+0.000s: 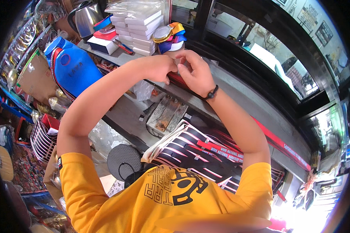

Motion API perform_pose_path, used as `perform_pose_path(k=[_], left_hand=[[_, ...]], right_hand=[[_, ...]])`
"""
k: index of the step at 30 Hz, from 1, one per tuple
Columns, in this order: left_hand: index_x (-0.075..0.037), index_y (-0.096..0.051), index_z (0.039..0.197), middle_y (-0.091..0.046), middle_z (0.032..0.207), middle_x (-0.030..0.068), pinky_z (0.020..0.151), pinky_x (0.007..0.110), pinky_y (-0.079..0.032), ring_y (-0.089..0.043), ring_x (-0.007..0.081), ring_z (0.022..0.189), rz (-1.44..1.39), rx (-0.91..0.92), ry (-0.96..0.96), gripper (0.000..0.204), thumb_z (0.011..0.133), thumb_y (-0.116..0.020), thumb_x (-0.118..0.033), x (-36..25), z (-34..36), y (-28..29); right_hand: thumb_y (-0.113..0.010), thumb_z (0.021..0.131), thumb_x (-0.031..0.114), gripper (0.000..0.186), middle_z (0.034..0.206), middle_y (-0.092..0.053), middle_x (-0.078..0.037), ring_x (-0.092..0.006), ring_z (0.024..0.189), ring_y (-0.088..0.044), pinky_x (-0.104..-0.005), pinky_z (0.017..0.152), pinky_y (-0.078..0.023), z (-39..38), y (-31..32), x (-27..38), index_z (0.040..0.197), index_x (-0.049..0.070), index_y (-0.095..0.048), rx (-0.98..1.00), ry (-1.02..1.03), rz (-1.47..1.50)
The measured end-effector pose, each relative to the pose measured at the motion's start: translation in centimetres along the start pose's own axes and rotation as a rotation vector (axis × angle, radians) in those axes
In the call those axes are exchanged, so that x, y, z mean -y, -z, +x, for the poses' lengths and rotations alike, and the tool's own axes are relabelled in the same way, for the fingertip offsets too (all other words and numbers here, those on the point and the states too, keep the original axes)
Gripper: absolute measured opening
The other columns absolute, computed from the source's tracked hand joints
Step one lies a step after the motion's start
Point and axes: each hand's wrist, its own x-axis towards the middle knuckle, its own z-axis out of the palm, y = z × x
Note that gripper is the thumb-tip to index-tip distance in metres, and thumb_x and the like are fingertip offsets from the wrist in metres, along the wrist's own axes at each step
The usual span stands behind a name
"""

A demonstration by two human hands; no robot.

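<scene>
My left hand and my right hand meet over the long grey shelf by the window. The left hand's fingers are curled downward and closed. Bent toward its thumb, the right hand's fingers look closed in a pinch, and a black bracelet circles that wrist. Whatever lies between the fingertips is too small or hidden to name. A red printed ribbon runs along the shelf just under both hands. Just beyond them sits a round medal with bundled coloured ribbons.
White boxes are stacked at the far left of the shelf, near a steel kettle. A blue cloth item stands left of my arm. Striped ribbons cover the lower surface ahead of me, beside a metal box device.
</scene>
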Motion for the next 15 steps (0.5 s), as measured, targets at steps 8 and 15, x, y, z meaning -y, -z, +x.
perform_pose_path(k=[8, 15], left_hand=[[0.001, -0.065, 0.106, -0.068, 0.103, 0.0224, 0.087, 0.047, -0.05, -0.064, 0.0411, 0.103, 0.024, -0.126, -0.062, 0.041, 0.072, -0.084, -0.012, 0.5, 0.2, -1.1], [-0.005, -0.059, 0.133, -0.063, 0.126, 0.02, 0.103, 0.043, -0.046, -0.059, 0.037, 0.118, -0.095, 0.097, 0.144, 0.061, 0.076, -0.08, -0.013, -1.6, -0.3, 1.2]], right_hand=[[-0.068, 0.089, 0.011, 0.027, 0.089, -0.062, -0.005, -0.0124, 0.068, -0.052, -0.0267, 0.062, -0.045, 1.9, 2.5, 3.3, 0.115, 0.005, -0.065, -0.097, 0.252, -0.095], [-0.072, 0.088, 0.025, 0.033, 0.098, -0.068, -0.006, -0.0147, 0.079, -0.058, -0.029, 0.072, -0.049, 1.0, 9.5, 7.1, 0.116, 0.007, -0.069, 0.347, -0.098, -0.253]])
